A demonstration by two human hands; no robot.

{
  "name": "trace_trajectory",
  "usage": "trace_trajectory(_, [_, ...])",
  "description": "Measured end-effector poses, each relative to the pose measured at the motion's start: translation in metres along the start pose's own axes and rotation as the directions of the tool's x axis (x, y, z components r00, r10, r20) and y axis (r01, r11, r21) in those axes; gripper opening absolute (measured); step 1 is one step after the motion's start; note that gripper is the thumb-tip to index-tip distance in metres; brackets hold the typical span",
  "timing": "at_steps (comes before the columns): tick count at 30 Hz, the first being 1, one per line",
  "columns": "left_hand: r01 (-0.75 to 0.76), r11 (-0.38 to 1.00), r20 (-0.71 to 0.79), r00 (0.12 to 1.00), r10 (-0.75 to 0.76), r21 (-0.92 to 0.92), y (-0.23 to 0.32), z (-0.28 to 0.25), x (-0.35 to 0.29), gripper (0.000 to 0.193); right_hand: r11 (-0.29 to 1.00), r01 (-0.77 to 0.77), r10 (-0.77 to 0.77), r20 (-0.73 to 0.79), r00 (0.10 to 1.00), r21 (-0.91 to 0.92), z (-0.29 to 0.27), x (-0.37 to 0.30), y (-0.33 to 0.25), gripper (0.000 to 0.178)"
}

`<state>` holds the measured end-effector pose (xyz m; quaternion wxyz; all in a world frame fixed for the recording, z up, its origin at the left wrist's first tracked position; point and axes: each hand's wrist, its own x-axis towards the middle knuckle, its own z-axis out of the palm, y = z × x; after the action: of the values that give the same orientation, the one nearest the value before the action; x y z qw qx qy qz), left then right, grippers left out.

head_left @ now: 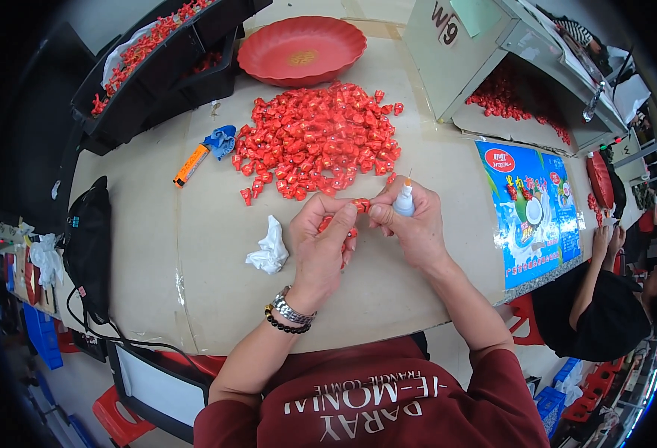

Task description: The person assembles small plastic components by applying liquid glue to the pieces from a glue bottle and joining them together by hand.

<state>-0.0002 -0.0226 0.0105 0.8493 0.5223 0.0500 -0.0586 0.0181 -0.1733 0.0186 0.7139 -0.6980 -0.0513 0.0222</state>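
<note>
My left hand (319, 250) is closed round several small red plastic pieces (352, 233), some showing between its fingers. One red piece (360, 205) sits at its thumb and fingertip, where my right fingertips also touch it. In my right hand (424, 231) a small white squeeze bottle (404, 200) with an orange collar and thin needle tip stands upright, tip pointing up. Just beyond both hands lies a large heap of similar red pieces (313, 142). A crumpled white tissue (270, 246) rests on the table left of my left hand.
A scalloped red bowl (302, 48) stands behind the heap. Black bins (172, 67) with red parts are at the far left. An orange tube (191, 166) and blue cloth (221, 140) lie left. A grey cabinet (455, 56) and blue poster (530, 213) are right, near another person (590, 310).
</note>
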Motion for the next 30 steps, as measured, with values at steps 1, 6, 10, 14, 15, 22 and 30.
trace_trajectory(1, [0.031, 0.999, 0.021, 0.999, -0.03, -0.039, 0.0, -0.002, 0.001, 0.01, 1.0, 0.002, -0.002, 0.0, 1.0, 0.0, -0.001, 0.001, 0.0, 0.014])
trace_trajectory(6, [0.004, 1.0, 0.051, 0.999, -0.004, -0.012, 0.0, 0.004, 0.001, 0.01, 0.997, -0.07, 0.07, -0.008, 0.997, 0.042, -0.005, -0.001, -0.003, 0.01])
trace_trajectory(10, [-0.005, 0.997, 0.04, 0.999, 0.002, 0.073, 0.001, 0.003, -0.004, 0.01, 0.996, -0.054, 0.054, -0.002, 0.999, 0.067, -0.003, -0.004, 0.001, 0.01])
trace_trajectory(14, [0.007, 0.999, -0.027, 1.0, -0.005, 0.054, 0.001, 0.007, -0.006, 0.011, 0.999, 0.038, -0.038, 0.001, 0.999, 0.029, -0.002, -0.002, 0.005, 0.011])
trace_trajectory(15, [-0.003, 0.999, 0.007, 1.0, 0.003, 0.054, 0.001, 0.008, -0.007, 0.011, 0.999, 0.04, -0.04, 0.025, 0.999, 0.013, -0.003, -0.003, 0.003, 0.011])
trace_trajectory(22, [-0.035, 0.999, -0.002, 0.999, 0.035, 0.012, -0.006, 0.013, -0.008, 0.013, 0.997, 0.072, -0.073, 0.052, 0.996, 0.022, -0.009, -0.005, 0.006, 0.011])
trace_trajectory(30, [-0.082, 0.995, 0.029, 0.996, 0.08, 0.061, -0.009, 0.009, -0.008, 0.014, 0.996, 0.09, -0.091, 0.054, 0.994, 0.02, -0.007, -0.007, 0.003, 0.014])
